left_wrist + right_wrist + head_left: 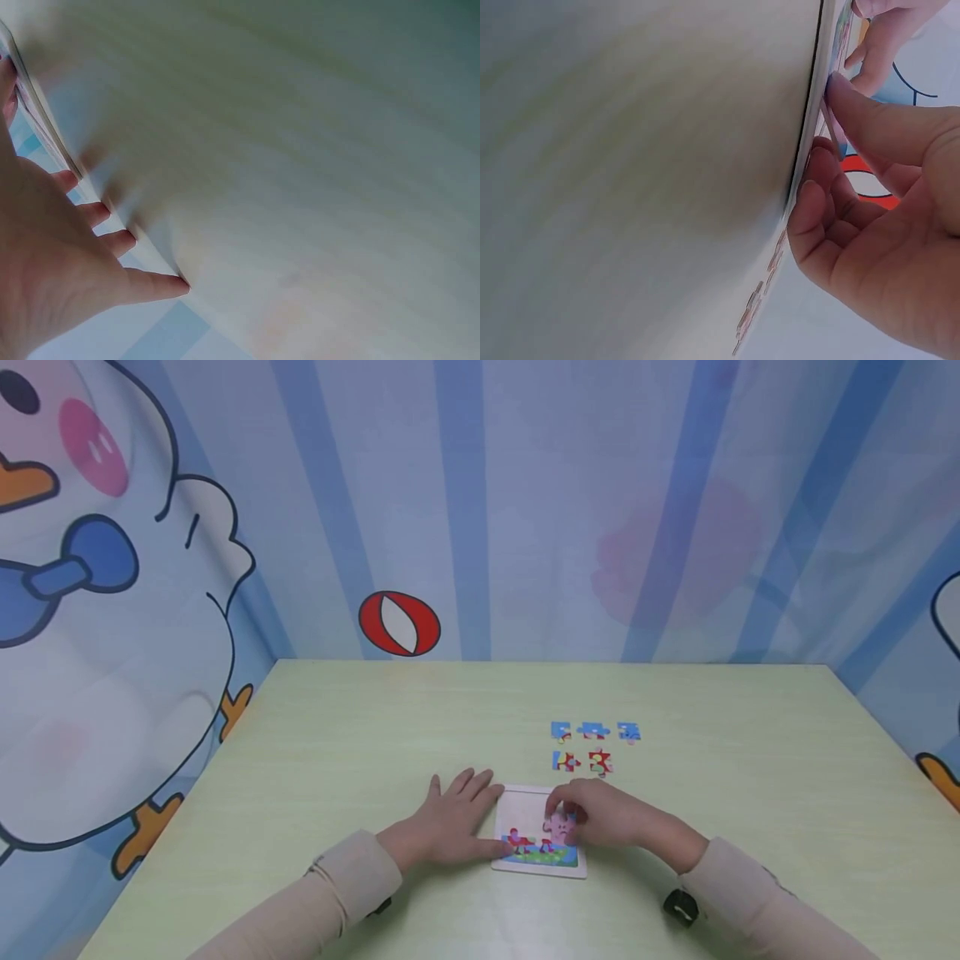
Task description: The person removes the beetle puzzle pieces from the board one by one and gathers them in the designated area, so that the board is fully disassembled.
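A jigsaw puzzle in a pale square tray (521, 803) lies on the table, its near part filled with a green and blue picture with red figures. My left hand (453, 820) is spread flat at the tray's left side, its thumb over the tray and its fingertips on the table and far left corner. With thumb and fingers, my right hand (609, 814) pinches a pink puzzle piece (559, 828) over the tray's right side. In the right wrist view that piece (834, 129) stands tilted, one edge low at the tray; whether it touches is unclear.
Several loose puzzle pieces (601, 762) in blue, red and yellow lie in two rows beyond the tray, to its right. The light table (360, 718) ends at a printed curtain (525, 527) behind it.
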